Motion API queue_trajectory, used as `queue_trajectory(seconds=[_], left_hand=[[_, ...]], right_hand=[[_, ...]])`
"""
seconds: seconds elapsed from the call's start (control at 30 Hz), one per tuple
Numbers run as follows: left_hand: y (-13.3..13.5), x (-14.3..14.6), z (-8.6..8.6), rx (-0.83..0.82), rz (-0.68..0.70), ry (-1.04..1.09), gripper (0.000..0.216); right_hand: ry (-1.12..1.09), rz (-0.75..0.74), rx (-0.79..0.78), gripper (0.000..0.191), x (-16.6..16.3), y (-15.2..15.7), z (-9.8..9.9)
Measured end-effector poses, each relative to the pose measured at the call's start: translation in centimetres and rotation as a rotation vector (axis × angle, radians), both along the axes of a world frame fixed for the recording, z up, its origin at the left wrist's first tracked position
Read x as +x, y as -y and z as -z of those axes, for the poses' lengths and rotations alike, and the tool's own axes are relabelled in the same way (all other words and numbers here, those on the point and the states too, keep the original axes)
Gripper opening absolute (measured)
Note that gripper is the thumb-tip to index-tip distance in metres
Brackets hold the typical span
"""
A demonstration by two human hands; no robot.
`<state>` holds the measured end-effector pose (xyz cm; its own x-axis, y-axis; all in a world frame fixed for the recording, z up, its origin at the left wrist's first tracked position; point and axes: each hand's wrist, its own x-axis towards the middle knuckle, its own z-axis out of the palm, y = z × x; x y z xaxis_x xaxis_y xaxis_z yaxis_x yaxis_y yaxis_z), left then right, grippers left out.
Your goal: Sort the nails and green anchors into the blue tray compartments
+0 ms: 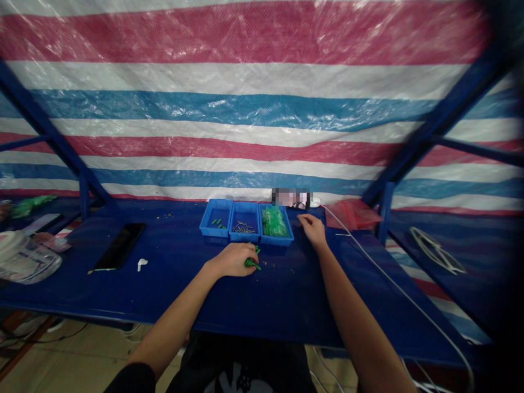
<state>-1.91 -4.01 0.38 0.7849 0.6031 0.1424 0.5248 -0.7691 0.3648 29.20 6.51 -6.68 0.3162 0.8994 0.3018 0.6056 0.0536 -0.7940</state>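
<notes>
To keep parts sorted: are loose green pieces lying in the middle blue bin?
No, the middle blue bin holds thin metal pieces, while loose green pieces lie in the left bin.

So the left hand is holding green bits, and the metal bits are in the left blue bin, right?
Not quite, the bin is wrong: the head view shows the metal bits in the middle bin. The left hand is holding green bits.

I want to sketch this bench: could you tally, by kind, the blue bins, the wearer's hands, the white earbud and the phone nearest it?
Blue bins: 3
Left hand and right hand: 2
White earbud: 1
Dark smartphone: 1
Total: 7
</notes>
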Motion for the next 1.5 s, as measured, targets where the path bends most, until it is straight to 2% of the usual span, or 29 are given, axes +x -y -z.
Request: queue_trajectory(seconds=[0.63,0.77,0.97,1.23,1.5], left_hand=[[0.0,0.2,0.3,-0.03,-0.019,0.013,0.015],[-0.3,0.0,0.3,-0.071,-0.025,0.109,0.014],[-0.8,-0.5,0.1,-0.224,-0.083,0.212,0.015],[-1.3,-0.8,-0.6,-0.198,-0.187,0.517,0.015],[-2.0,-1.6,-0.8,-0.243,-0.319,0.804,0.027]], right_hand=[[0.008,-0.003,0.0,0.036,-0.3,0.3,-0.5],[0.005,-0.006,0.003,0.039,-0.2,0.2,-0.4],[-0.005,-0.009,0.011,0.041,-0.3,0.3,-0.5],[-0.003,-0.006,-0.001,0.04,-0.1,0.0,0.0],[0.019,-0.008,0.01,0.04,-0.1,0.1,-0.1]])
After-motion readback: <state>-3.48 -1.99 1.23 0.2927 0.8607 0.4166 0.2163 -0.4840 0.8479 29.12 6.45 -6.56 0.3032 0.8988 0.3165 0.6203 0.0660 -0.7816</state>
